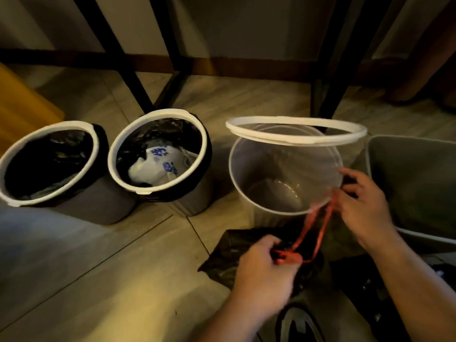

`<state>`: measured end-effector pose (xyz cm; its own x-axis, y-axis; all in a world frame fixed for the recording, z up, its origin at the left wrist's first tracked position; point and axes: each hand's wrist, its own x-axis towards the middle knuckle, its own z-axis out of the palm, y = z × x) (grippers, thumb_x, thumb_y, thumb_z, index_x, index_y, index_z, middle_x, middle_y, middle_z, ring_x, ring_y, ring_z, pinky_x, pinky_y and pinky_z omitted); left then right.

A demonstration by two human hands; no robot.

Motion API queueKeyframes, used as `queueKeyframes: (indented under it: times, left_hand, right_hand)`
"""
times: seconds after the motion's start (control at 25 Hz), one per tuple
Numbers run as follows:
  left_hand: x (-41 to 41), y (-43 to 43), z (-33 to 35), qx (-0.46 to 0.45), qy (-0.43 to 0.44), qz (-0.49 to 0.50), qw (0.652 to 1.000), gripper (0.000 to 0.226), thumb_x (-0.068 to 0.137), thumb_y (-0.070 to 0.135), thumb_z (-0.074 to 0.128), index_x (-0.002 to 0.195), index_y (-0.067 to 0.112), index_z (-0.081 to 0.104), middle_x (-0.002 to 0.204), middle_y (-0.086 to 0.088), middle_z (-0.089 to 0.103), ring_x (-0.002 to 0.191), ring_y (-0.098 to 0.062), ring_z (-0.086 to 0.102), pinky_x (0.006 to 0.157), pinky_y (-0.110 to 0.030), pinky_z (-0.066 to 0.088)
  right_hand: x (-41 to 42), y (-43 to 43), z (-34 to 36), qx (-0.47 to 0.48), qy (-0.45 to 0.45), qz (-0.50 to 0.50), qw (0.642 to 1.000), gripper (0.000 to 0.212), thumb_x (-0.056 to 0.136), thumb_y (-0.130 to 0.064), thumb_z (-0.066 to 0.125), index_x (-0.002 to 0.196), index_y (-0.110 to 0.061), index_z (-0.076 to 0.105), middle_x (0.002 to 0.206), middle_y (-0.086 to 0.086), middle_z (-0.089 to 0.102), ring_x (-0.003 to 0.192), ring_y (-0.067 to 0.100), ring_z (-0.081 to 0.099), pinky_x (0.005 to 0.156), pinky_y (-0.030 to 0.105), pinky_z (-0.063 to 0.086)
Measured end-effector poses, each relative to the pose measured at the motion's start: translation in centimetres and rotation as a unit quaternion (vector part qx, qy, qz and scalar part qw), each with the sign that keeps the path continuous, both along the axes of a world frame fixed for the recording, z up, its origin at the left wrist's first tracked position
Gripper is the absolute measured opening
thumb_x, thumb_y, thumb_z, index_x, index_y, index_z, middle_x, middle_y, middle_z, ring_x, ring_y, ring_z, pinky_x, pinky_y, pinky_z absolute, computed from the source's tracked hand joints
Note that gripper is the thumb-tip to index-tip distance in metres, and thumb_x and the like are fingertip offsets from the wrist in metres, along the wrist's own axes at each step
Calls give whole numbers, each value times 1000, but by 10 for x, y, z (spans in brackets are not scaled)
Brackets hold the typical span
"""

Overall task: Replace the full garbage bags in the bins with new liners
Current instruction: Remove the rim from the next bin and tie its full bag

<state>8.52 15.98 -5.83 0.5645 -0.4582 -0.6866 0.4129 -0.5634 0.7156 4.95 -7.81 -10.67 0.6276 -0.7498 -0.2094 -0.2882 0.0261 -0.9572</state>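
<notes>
Floor: tiled floor (98, 267), dim room, three round bins in a row.
Bins: two left ones lined; right bin (283, 183) bare, white ring (296, 134) propped on top.
Bag: black garbage bag (229, 253) on floor before the bare bin.
Your left hand (264, 272): fist closed on red drawstring (318, 230) at bag mouth.
Your right hand (365, 206): fingers pinching the drawstring's far end, by the bin rim.

A single wide-angle view looks from the person's head, forward and steeply down onto the tiled floor (123, 267). It sits close: both forearms enter from the bottom edge, and three round bins (158, 154) fill the middle band. Black furniture legs (128, 70) and the wall's base bend across the top.
</notes>
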Motion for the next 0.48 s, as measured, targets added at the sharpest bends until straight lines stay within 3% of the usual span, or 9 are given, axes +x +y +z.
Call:
queueKeyframes:
  times: [0.08, 0.2, 0.28, 0.36, 0.48]
  left_hand:
    - [14, 7, 8, 84, -85, -151, 981, 56, 79, 50, 79, 130, 51, 55, 124, 16, 64, 117, -12, 62, 103, -40, 52]
    - [43, 21, 36, 116, -126, -284, 943, 99, 73, 53, 83, 152, 48, 24, 148, 3, 48, 135, -29, 50, 108, -48, 45]
    - [61, 41, 60, 90, -211, -307, 924, 91, 72, 57, 78, 147, 50, 27, 144, -2, 51, 130, -33, 53, 104, -50, 49]
    - [73, 68, 80, 38, -270, -262, 926, 66, 74, 60, 68, 135, 53, 44, 133, 1, 60, 121, -28, 60, 99, -42, 53]
    - [73, 122, 91, -75, -221, -130, 964, 36, 77, 53, 67, 112, 56, 60, 114, 13, 71, 98, -12, 68, 90, -35, 59]
  right_hand:
    - [-12, 4, 11, -12, 4, -19, 1000, 37, 87, -34, 82, 116, -52, 69, 98, 3, 77, 82, 17, 78, 66, 33, 64]
    - [-43, 10, 34, -182, 83, -27, 979, 27, 91, -40, 68, 114, -55, 66, 102, -2, 74, 85, 8, 73, 67, 21, 61]
    - [-51, 13, 73, -274, 141, 13, 951, 27, 86, -44, 58, 110, -56, 65, 98, -14, 72, 83, 0, 68, 64, 11, 54]
    - [-31, 33, 129, -357, 138, 58, 922, 21, 89, -38, 56, 99, -54, 66, 91, -22, 68, 79, -4, 64, 62, 5, 48]
    - [39, 100, 210, -513, 44, 184, 837, 16, 91, -29, 60, 97, -36, 72, 93, -18, 63, 86, -2, 62, 78, 4, 42]
